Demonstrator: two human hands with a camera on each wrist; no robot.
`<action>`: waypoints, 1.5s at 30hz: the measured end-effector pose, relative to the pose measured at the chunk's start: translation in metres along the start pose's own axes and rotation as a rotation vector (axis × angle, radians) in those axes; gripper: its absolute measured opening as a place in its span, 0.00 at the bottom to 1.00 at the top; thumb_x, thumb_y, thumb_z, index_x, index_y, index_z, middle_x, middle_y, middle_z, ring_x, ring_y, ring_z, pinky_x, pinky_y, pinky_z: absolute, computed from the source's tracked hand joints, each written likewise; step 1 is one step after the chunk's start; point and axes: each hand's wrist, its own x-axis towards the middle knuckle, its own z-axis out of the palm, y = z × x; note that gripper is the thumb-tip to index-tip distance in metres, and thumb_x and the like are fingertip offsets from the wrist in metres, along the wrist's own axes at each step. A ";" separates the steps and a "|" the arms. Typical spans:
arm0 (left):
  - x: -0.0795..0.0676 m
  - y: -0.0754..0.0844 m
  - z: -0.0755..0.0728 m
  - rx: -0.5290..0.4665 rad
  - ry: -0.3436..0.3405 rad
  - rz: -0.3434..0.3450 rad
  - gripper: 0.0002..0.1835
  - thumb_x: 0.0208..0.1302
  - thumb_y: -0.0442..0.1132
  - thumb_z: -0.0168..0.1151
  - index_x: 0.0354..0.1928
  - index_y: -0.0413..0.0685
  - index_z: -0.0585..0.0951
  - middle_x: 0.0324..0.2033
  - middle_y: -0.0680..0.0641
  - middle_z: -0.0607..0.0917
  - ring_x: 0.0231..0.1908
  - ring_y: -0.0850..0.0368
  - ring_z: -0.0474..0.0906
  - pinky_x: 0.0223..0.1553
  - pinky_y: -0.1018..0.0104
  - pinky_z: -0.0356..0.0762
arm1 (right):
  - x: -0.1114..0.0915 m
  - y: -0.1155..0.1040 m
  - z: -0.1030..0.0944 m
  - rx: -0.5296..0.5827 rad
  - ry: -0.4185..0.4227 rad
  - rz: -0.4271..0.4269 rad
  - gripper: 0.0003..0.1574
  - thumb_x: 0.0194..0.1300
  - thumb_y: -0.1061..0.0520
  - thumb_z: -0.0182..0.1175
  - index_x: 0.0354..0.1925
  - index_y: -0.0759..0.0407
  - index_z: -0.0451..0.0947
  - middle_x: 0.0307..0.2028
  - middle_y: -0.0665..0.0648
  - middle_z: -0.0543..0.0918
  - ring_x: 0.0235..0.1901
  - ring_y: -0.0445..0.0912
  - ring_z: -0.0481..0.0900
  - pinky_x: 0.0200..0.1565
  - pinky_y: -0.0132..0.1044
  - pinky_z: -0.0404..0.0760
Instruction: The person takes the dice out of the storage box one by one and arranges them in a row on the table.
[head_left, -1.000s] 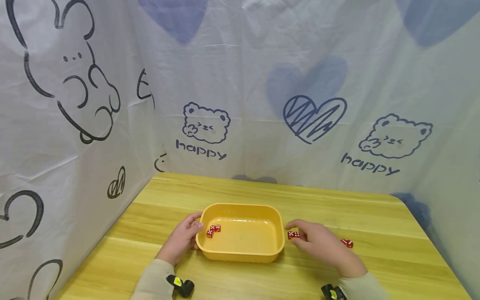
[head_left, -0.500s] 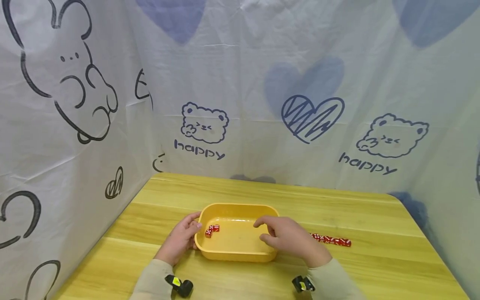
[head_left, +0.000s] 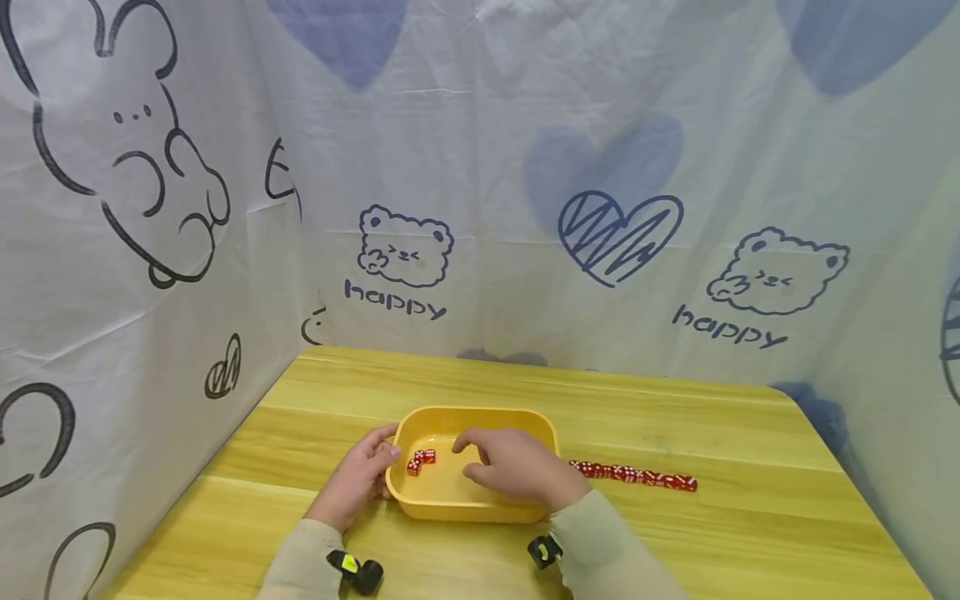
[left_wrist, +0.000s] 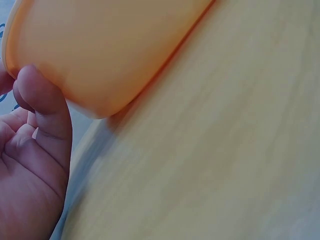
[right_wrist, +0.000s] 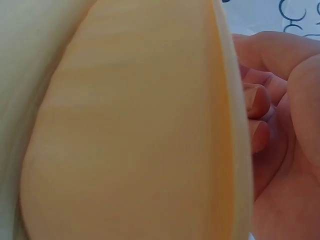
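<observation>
A yellow plastic tub (head_left: 476,508) stands on the wooden table. My left hand (head_left: 354,481) grips its left end, thumb at the rim and fingers along the outside wall. Three red dice (head_left: 421,461) with white pips sit together inside, near that left end. Over the tub's middle hovers my right hand (head_left: 517,467), thumb and index finger apart with no die visible between them. In the right wrist view, the tub's wall (right_wrist: 135,125) hides part of this hand's fingers (right_wrist: 260,102). Right of the tub, several red dice (head_left: 637,475) form a row.
The yellow wood-grain table (head_left: 750,533) reaches back to a white cloth wall (head_left: 495,317) with printed hearts and bears. Another cloth (head_left: 150,333) hangs along the left side. Black cameras sit on both wrists, the left camera (head_left: 358,571) close to the table's near part.
My right hand has moved left from the near end of the dice row to above the tub's middle, uncovering the row. The left hand stays on the tub.
</observation>
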 end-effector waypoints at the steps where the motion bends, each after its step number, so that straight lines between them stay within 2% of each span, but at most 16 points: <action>1: 0.000 0.000 0.000 -0.001 0.000 0.000 0.27 0.79 0.39 0.52 0.75 0.45 0.62 0.39 0.42 0.75 0.24 0.58 0.73 0.25 0.69 0.76 | 0.004 0.000 0.001 -0.012 -0.002 0.003 0.19 0.70 0.48 0.63 0.58 0.45 0.80 0.24 0.45 0.72 0.20 0.40 0.67 0.25 0.33 0.67; 11: -0.002 0.002 -0.002 -0.017 -0.019 -0.001 0.28 0.79 0.40 0.52 0.75 0.44 0.61 0.39 0.42 0.75 0.25 0.58 0.74 0.26 0.70 0.76 | 0.038 -0.010 0.013 -0.045 -0.057 0.031 0.20 0.68 0.48 0.64 0.58 0.45 0.79 0.30 0.44 0.77 0.29 0.41 0.73 0.33 0.36 0.75; 14: -0.002 0.002 -0.002 -0.016 -0.022 -0.002 0.28 0.79 0.40 0.53 0.75 0.45 0.61 0.40 0.42 0.74 0.25 0.57 0.74 0.26 0.69 0.76 | 0.046 -0.012 0.019 -0.054 -0.078 0.049 0.21 0.68 0.49 0.64 0.59 0.45 0.79 0.40 0.46 0.83 0.36 0.41 0.77 0.43 0.38 0.78; 18: -0.002 0.002 -0.002 -0.019 -0.013 -0.001 0.27 0.78 0.40 0.53 0.75 0.45 0.62 0.39 0.42 0.74 0.25 0.57 0.74 0.26 0.70 0.75 | 0.056 -0.013 0.025 -0.067 -0.116 0.091 0.24 0.68 0.49 0.63 0.61 0.46 0.78 0.54 0.49 0.83 0.45 0.42 0.78 0.56 0.42 0.77; 25: -0.001 0.000 -0.002 -0.020 -0.034 0.004 0.28 0.78 0.41 0.54 0.74 0.44 0.63 0.41 0.41 0.75 0.27 0.56 0.75 0.26 0.70 0.76 | 0.064 -0.011 0.030 -0.031 -0.148 0.131 0.28 0.66 0.50 0.64 0.64 0.47 0.76 0.56 0.49 0.82 0.45 0.42 0.76 0.57 0.43 0.76; 34: -0.001 -0.001 0.000 -0.009 -0.037 0.002 0.29 0.77 0.41 0.55 0.75 0.45 0.63 0.41 0.41 0.75 0.27 0.57 0.75 0.26 0.70 0.76 | 0.062 -0.002 0.036 0.060 -0.173 0.137 0.25 0.64 0.54 0.65 0.60 0.44 0.78 0.45 0.48 0.81 0.40 0.44 0.76 0.47 0.38 0.75; 40: -0.001 0.000 0.001 -0.011 -0.036 0.001 0.28 0.77 0.40 0.54 0.75 0.44 0.63 0.42 0.41 0.75 0.27 0.56 0.75 0.26 0.70 0.76 | 0.060 -0.001 0.037 0.078 -0.182 0.129 0.21 0.63 0.54 0.66 0.55 0.44 0.80 0.42 0.47 0.81 0.40 0.44 0.75 0.46 0.37 0.74; 45: 0.000 -0.001 0.001 -0.017 -0.031 0.001 0.28 0.77 0.40 0.54 0.75 0.44 0.63 0.41 0.41 0.75 0.26 0.57 0.75 0.25 0.70 0.75 | 0.060 0.000 0.038 0.080 -0.195 0.117 0.15 0.62 0.56 0.67 0.48 0.45 0.83 0.37 0.45 0.80 0.37 0.42 0.75 0.43 0.34 0.73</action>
